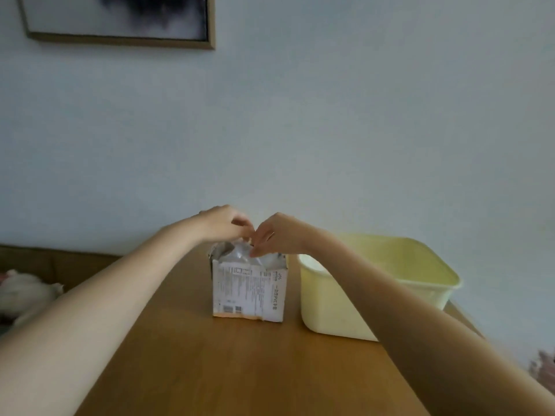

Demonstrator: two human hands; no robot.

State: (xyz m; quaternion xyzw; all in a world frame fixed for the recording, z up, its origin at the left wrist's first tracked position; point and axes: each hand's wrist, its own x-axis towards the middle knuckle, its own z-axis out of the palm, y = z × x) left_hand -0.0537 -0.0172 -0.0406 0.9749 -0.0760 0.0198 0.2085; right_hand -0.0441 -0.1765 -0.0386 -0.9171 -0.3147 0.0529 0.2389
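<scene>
Seemingly the pull-out step: left hand (223, 225) and right hand (277, 235), grips pinching the plastic (240, 255) atop the box (247, 291); next, lift straight up, avoiding the tub (375, 283) at three o'clock.

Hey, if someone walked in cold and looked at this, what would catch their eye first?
First, the meeting at mid-table: the left hand and the right hand both pinch the clear plastic bulging from the torn-open top of a white printed box standing on the wooden table. Next come the pale yellow tub just right of the box, and a framed picture on the wall at upper left.
</scene>
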